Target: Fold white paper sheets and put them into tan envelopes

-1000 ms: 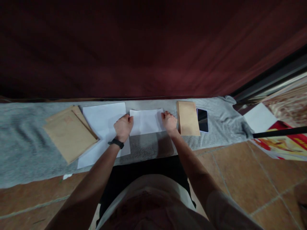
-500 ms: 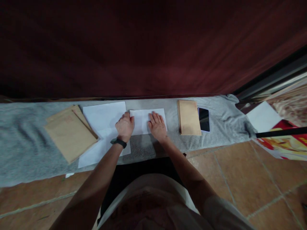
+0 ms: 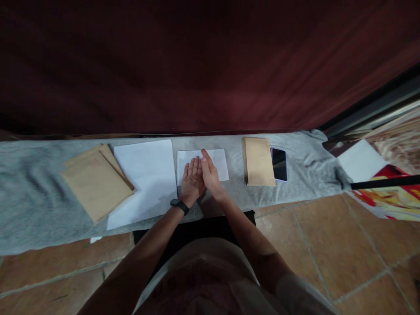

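Observation:
A folded white sheet of paper [image 3: 219, 162] lies flat on the grey cloth in front of me. My left hand [image 3: 192, 178] rests palm down on its left part, fingers stretched out, a dark band on the wrist. Close against it, my right hand [image 3: 211, 176] is tipped on its edge over the middle of the sheet, fingers straight and nothing held. To the left lie larger white sheets [image 3: 151, 162], creased across the middle, partly under a stack of brown envelopes [image 3: 95, 183]. A thin brown stick-like thing [image 3: 116, 169] lies on those envelopes.
A second pile of brown envelopes [image 3: 260, 162] sits right of the folded sheet, beside a phone [image 3: 279, 164]. The grey cloth [image 3: 29, 197] covers a narrow surface below a dark red curtain [image 3: 210, 100]. At far right are a white sheet [image 3: 362, 159] and a colourful printed box [image 3: 390, 199].
My left hand has moved right from the folded sheet's left edge onto it and opened out flat. My right hand has slid left and turned onto its edge beside it.

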Tool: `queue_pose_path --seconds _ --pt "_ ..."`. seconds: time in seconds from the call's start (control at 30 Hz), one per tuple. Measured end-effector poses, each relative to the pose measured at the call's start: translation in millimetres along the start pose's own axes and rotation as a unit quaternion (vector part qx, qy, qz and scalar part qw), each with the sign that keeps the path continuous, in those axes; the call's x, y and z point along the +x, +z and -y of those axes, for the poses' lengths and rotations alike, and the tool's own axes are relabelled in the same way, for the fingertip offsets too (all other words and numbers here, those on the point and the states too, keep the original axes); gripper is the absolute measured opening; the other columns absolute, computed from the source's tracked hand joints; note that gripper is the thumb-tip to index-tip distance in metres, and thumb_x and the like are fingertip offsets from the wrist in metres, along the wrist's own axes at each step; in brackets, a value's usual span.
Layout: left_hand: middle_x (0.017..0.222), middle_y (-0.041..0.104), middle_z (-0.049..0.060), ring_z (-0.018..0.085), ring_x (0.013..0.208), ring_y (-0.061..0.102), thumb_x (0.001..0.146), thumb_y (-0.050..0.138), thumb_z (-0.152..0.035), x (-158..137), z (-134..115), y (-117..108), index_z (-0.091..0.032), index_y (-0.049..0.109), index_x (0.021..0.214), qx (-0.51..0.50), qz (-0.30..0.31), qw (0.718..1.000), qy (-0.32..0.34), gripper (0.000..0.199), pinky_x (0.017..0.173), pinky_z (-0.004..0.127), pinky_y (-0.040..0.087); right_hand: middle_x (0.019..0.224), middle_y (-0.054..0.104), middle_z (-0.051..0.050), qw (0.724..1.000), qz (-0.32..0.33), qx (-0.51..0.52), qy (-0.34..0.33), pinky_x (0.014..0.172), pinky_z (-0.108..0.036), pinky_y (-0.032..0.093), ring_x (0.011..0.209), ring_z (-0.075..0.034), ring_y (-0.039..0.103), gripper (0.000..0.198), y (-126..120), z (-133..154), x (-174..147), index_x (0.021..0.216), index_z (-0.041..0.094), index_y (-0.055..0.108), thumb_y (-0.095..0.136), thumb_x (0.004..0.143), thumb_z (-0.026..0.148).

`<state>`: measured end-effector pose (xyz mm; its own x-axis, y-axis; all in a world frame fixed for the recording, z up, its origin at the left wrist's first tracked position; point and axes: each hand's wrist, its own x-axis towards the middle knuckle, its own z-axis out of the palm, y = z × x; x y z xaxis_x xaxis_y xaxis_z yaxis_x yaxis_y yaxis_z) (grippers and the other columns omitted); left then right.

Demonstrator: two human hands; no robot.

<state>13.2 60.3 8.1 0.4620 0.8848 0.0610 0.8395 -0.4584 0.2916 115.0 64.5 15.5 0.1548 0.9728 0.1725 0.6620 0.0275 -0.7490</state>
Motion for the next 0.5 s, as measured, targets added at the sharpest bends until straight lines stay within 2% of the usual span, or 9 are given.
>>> queue_pose_path --seconds 0.13,0.27,0.4,0.5 --pt "0.168 0.023 0.018 0.028 0.158 0.012 0.096 0.042 -0.027 0.8 8.1 2.3 -0.005 0.027 0.158 -0.001 0.021 1.000 0.021 0.067 0.129 0.049 0.011 0.157 0.047 -0.011 0.996 0.045 0.019 -0.072 0.126 -0.035 0.029 0.150 -0.015 0.035 0.058 15.2 1.8 -3.5 0.154 0.013 0.043 0.017 0.110 0.040" --pt "0.167 0.025 0.018 0.026 0.157 0.015 0.099 0.034 -0.023 2.9 14.4 7.4 -0.003 0.023 0.159 -0.015 -0.001 1.000 -0.014 0.064 0.129 0.047 0.014 0.158 0.046 -0.011 0.994 0.040 0.028 -0.093 0.126 -0.033 0.029 0.151 -0.014 0.034 0.057 10.3 -7.3 -4.9 0.153 0.012 0.044 0.016 0.110 0.037" --pt "0.167 0.025 0.017 0.025 0.157 0.015 0.100 0.022 -0.020 5.5 16.9 10.5 -0.003 0.027 0.158 -0.011 -0.032 0.999 -0.038 0.060 0.128 0.048 0.016 0.158 0.045 -0.011 0.990 0.064 -0.071 -0.107 0.127 -0.039 0.026 0.150 -0.019 0.035 0.052 -1.2 -15.8 -8.5 0.153 0.012 0.044 0.027 0.109 0.036" --pt "0.167 0.025 0.017 0.026 0.157 0.017 0.102 0.025 -0.026 7.1 15.5 10.3 -0.005 0.029 0.158 -0.008 -0.048 0.997 -0.057 0.060 0.127 0.050 0.016 0.161 0.040 -0.011 0.982 0.052 -0.164 -0.085 0.127 -0.047 0.021 0.151 -0.024 0.033 0.052 -11.6 -28.4 -12.9 0.154 0.014 0.042 0.034 0.109 0.036"
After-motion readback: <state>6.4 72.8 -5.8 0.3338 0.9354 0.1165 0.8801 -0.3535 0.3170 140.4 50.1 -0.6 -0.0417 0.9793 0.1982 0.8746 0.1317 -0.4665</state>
